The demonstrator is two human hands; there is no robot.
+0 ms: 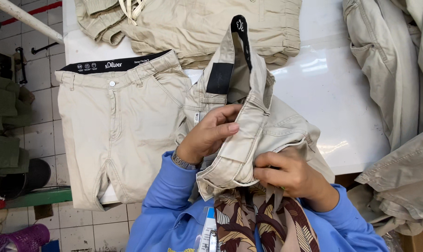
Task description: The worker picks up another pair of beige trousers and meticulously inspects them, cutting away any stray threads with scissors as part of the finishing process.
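Trousers (pixel 263 126), beige, one pair in both grips: left hand (pixel 211 135), right hand (pixel 291 175); second pair (pixel 118 126) flat on table (pixel 323 88).

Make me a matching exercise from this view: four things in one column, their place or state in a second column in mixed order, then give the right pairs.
Things:
1. held beige trousers
2. flat beige trousers
3. left hand
4. purple basket

Places or states:
A. on the tiled floor, at the lower left corner
B. spread out, buttoned, on the white table
C. bunched up, lifted between both hands
D. gripping the waistband, a watch on its wrist

Pairs: 1-C, 2-B, 3-D, 4-A

The right hand pinches the lower fold of the held pair.
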